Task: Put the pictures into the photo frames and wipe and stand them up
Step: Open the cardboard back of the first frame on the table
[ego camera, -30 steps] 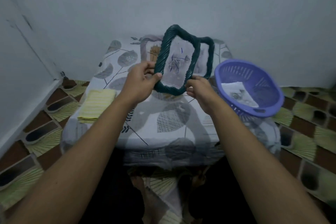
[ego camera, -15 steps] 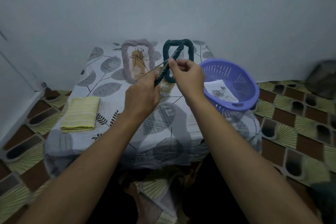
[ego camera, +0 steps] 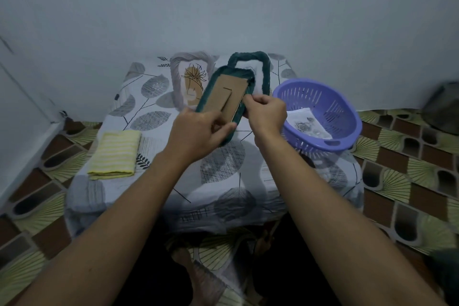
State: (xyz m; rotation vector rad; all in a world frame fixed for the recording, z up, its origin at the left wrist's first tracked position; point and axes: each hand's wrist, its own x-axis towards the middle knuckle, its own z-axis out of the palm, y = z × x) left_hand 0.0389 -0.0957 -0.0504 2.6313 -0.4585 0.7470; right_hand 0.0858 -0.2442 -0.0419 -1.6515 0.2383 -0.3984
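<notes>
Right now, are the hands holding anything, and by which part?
Yes: the green photo frame, cardboard back facing up. The left hand grips its near end; the right hand pinches its right edge.

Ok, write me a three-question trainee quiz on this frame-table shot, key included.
1. True or false: the held green frame shows its cardboard back to the camera.
2. Where does the yellow cloth lie? A: under the held frame. B: on the left side of the table. C: on the floor.
3. Fill in: the loose pictures lie in the purple ____.
Key: 1 true; 2 B; 3 basket.
</notes>
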